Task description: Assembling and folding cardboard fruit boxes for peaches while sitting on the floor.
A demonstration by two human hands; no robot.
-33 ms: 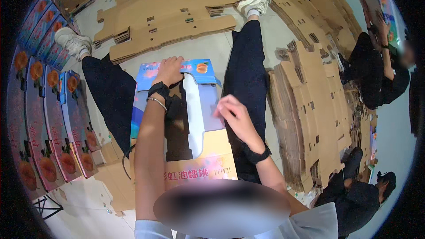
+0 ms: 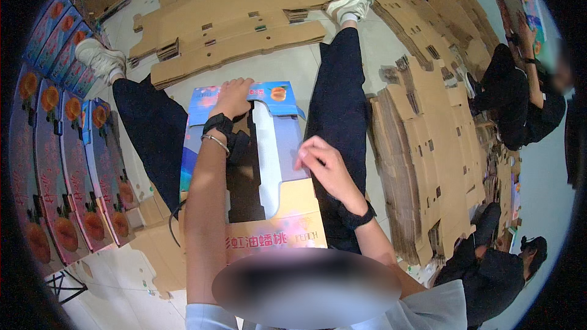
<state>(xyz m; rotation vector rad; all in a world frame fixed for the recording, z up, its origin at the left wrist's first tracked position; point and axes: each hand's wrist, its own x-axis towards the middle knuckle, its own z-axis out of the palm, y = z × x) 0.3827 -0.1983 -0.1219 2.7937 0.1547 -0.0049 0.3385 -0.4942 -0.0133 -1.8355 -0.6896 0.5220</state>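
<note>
A colourful printed fruit carton [image 2: 293,201] stands between my legs, blue at its far end and yellow-pink at its near end. Its top has a long opening, with a white flap [image 2: 266,146] along the right part and a dark interior. My left hand [image 2: 233,98] grips the carton's far end, fingers over the blue edge; its thumb is partly hidden. Close to the carton's right wall is my right hand [image 2: 325,162], fingers curled, nothing visible in them. Whether its fingertips touch the wall I cannot tell.
Finished printed cartons [image 2: 67,165] stand in a row at the left, more stacked behind. Flattened cardboard stacks lie ahead [image 2: 238,49] and to the right [image 2: 428,165]. Two people in dark clothes sit at the right, one [image 2: 520,98] farther and one [image 2: 489,275] nearer.
My right hand has shifted slightly down beside the carton's right wall. The left hand and the carton stay where they were.
</note>
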